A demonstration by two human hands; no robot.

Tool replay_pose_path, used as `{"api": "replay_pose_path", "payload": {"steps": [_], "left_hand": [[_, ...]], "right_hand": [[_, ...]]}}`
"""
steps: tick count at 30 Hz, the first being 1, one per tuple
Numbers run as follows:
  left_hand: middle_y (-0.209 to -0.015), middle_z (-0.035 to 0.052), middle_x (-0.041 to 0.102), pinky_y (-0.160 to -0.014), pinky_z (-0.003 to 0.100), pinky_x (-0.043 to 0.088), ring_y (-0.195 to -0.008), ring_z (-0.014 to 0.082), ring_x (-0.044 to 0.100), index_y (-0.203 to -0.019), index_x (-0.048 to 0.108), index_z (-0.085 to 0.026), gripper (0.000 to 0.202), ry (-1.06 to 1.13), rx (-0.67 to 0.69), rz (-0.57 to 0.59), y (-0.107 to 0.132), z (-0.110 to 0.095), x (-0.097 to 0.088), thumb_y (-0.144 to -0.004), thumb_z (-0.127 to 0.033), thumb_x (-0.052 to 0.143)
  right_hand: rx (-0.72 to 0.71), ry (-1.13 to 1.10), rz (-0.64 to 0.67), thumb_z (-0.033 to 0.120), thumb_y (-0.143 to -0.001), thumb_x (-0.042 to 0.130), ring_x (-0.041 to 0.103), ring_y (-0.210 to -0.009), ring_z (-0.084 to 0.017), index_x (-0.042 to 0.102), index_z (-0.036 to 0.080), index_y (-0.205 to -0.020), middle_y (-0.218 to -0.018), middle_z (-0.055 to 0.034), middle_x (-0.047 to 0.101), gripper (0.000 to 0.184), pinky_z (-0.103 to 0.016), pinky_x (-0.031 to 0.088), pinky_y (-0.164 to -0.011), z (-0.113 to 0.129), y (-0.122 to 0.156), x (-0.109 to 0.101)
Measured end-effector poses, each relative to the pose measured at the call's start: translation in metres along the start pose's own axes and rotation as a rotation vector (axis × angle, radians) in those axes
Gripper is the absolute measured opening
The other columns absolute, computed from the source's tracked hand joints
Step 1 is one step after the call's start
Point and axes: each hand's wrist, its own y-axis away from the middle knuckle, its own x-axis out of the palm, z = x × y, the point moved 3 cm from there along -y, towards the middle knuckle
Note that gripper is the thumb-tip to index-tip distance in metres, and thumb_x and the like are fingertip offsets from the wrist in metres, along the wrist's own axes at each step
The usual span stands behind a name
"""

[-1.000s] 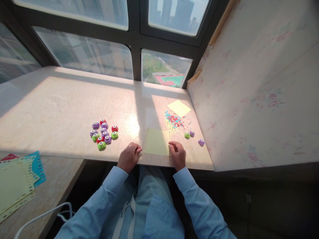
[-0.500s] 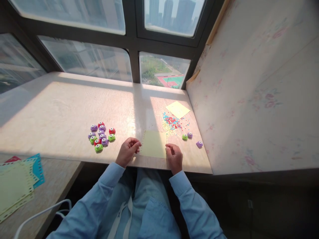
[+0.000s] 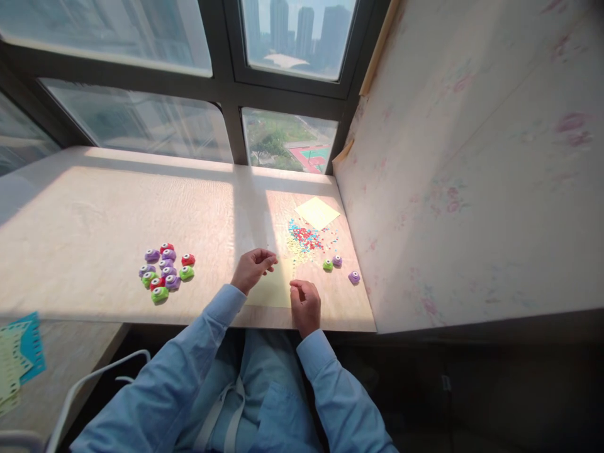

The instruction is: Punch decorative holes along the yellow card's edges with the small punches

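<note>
– What colours do we find around the pale yellow-green sheet?
– At nine o'clock we see purple, green and red blocks, each bearing a white eye with a dark pupil.
– And the confetti at one o'clock?
– Red, blue and yellow mixed.
– The wall at two?
– Off-white with faded pink flowers; the left sleeve, at eight, we call light blue.

Likely a high-rise home, floral wallpaper, broad windowsill, dark-framed window, towers outside
</note>
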Motion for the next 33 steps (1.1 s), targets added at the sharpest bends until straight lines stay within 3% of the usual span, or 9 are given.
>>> {"api": "replay_pose_path", "payload": {"steps": [7,10,12,17,21,24,27,29,33], "left_hand": [[-0.074,0.0058,0.073,-0.050,0.023,0.047,-0.051,0.0118,0.062,-0.082,0.065,-0.014,0.014,-0.146,-0.007,0.059,-0.036,-0.013,0.034,-0.077,-0.027,0.064],[-0.093,0.0089,0.076,-0.047,0.021,0.046,-0.054,0.0125,0.067,-0.111,0.066,-0.014,0.036,-0.238,-0.068,0.119,-0.050,-0.014,0.042,-0.076,-0.016,0.060],[-0.101,0.0107,0.075,-0.046,0.020,0.046,-0.057,0.0135,0.070,-0.121,0.063,-0.015,0.047,-0.280,-0.093,0.123,-0.056,-0.013,0.043,-0.075,-0.013,0.061],[-0.103,0.0119,0.074,-0.048,0.023,0.050,-0.062,0.0179,0.074,-0.100,0.069,-0.013,0.026,-0.184,-0.045,0.083,-0.057,-0.006,0.029,-0.076,-0.019,0.066],[-0.097,0.0076,0.075,-0.052,0.027,0.054,-0.062,0.0181,0.073,-0.099,0.069,-0.016,0.023,-0.225,0.056,0.033,-0.049,0.006,0.008,-0.081,-0.029,0.064],[-0.093,0.0056,0.077,-0.074,0.035,0.060,-0.076,0.0214,0.075,-0.096,0.072,-0.020,0.020,-0.434,0.218,0.010,-0.038,0.018,-0.008,-0.087,-0.031,0.058],[-0.112,0.0089,0.076,-0.097,0.045,0.056,-0.109,0.0274,0.071,-0.109,0.071,-0.021,0.027,-0.673,0.511,0.102,-0.019,0.031,-0.017,-0.090,-0.033,0.056],[-0.127,0.0125,0.070,-0.105,0.049,0.051,-0.126,0.0315,0.061,-0.117,0.069,-0.020,0.034,-0.787,0.654,0.187,-0.005,0.042,-0.019,-0.090,-0.039,0.060],[-0.140,0.0175,0.061,-0.112,0.054,0.044,-0.138,0.0362,0.049,-0.127,0.065,-0.017,0.058,-0.929,0.730,0.241,0.014,0.062,-0.020,-0.085,-0.058,0.066]], "right_hand": [[-0.008,0.026,0.007,0.021,-0.084,0.050,0.066,-0.088,-0.025,0.072,0.023,-0.087,-0.087,-0.0070,0.073,0.022,-0.039,0.053,-0.082,0.001,-0.001,0.000],[-0.002,0.038,0.000,0.020,-0.084,0.050,0.066,-0.088,-0.025,0.072,0.024,-0.086,-0.087,-0.0067,0.073,0.022,-0.039,0.053,-0.081,0.002,0.000,0.001],[0.001,0.041,-0.012,0.020,-0.084,0.050,0.066,-0.088,-0.025,0.072,0.023,-0.086,-0.087,-0.0068,0.074,0.022,-0.038,0.053,-0.081,0.001,0.000,0.001],[-0.015,0.043,-0.030,0.019,-0.084,0.051,0.067,-0.088,-0.024,0.072,0.022,-0.086,-0.088,-0.0071,0.074,0.022,-0.038,0.054,-0.082,0.000,0.000,0.002],[-0.021,0.055,-0.033,0.021,-0.084,0.053,0.067,-0.087,-0.024,0.073,0.021,-0.085,-0.086,-0.0069,0.074,0.020,-0.037,0.054,-0.082,-0.001,-0.001,0.001],[-0.001,0.042,-0.032,0.022,-0.083,0.055,0.067,-0.087,-0.023,0.074,0.022,-0.085,-0.087,-0.0067,0.074,0.018,-0.038,0.054,-0.084,-0.004,-0.001,0.001],[0.057,-0.014,-0.046,0.025,-0.083,0.058,0.068,-0.089,-0.023,0.074,0.021,-0.087,-0.090,-0.0070,0.074,0.017,-0.039,0.055,-0.084,-0.009,0.000,0.000],[0.105,-0.074,-0.065,0.028,-0.084,0.058,0.069,-0.089,-0.023,0.074,0.020,-0.089,-0.092,-0.0073,0.074,0.018,-0.038,0.056,-0.083,-0.012,0.002,0.000],[0.202,-0.208,-0.121,0.034,-0.083,0.061,0.069,-0.084,-0.021,0.073,0.019,-0.089,-0.092,-0.0070,0.075,0.020,-0.034,0.058,-0.075,-0.013,0.003,-0.001]]}}
